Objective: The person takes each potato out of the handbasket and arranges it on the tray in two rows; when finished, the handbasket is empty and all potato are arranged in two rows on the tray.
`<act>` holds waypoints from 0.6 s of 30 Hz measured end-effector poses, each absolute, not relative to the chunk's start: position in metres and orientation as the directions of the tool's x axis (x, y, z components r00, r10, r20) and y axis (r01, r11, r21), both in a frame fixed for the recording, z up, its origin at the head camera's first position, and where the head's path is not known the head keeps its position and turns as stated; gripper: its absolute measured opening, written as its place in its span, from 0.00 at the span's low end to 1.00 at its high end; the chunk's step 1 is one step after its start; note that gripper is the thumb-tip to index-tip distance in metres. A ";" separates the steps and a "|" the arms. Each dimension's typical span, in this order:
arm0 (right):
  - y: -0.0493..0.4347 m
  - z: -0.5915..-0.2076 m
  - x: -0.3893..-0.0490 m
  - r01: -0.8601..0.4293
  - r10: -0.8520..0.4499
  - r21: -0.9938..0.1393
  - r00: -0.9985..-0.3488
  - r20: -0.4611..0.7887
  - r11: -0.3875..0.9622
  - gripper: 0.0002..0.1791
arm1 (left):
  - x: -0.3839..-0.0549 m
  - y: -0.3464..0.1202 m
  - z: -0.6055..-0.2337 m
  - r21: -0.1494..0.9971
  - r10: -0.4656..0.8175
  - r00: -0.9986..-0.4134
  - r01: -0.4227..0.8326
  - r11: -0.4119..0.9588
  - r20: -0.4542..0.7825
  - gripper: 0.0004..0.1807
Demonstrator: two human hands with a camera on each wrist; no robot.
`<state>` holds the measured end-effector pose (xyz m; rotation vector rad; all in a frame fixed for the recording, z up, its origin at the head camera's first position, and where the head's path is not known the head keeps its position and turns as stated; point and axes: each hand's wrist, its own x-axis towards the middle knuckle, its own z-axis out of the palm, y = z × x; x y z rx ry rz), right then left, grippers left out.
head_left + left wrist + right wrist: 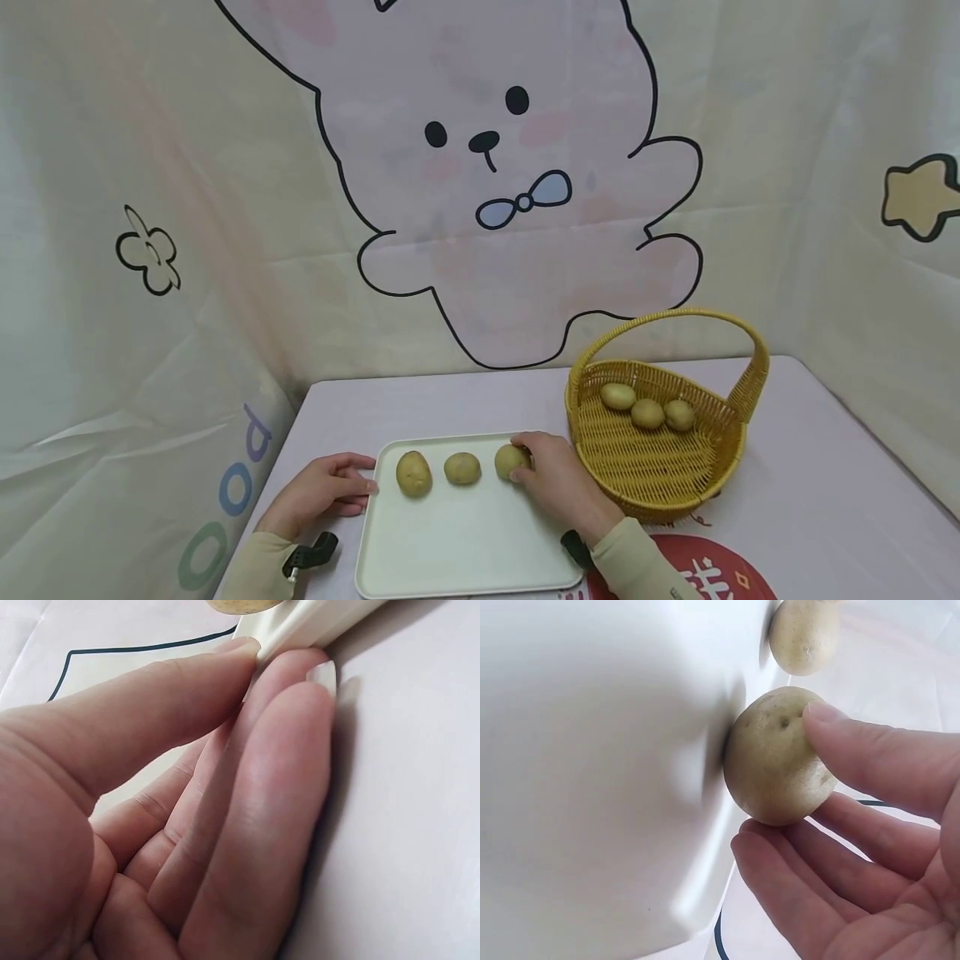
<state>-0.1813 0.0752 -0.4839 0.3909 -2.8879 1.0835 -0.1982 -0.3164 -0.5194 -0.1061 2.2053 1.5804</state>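
Cream plastic tray (450,542) on a pale table (825,467): the right hand (551,479) rests at its far right corner, thumb and fingers pinching the rightmost potato (510,461), which sits on the tray. The left hand (322,492) lies flat on the table, fingers nearly straight, tips touching the tray's left rim and gripping nothing. Two more potatoes (413,473) lie in the same row, and a yellow wicker basket (652,467) with three others stands just beside the right hand.
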 end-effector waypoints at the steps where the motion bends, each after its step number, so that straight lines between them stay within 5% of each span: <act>1: 0.075 -0.484 -0.181 -0.243 -0.222 -0.643 -0.968 0.115 0.726 0.25 | -0.198 -0.316 -0.519 0.888 0.181 -0.908 -0.300 0.350 -0.378 0.32; 18: 0.077 -0.470 -0.176 -0.271 -0.247 -0.599 -0.961 0.124 0.753 0.23 | -0.200 -0.317 -0.521 0.887 0.183 -0.905 -0.306 0.345 -0.384 0.35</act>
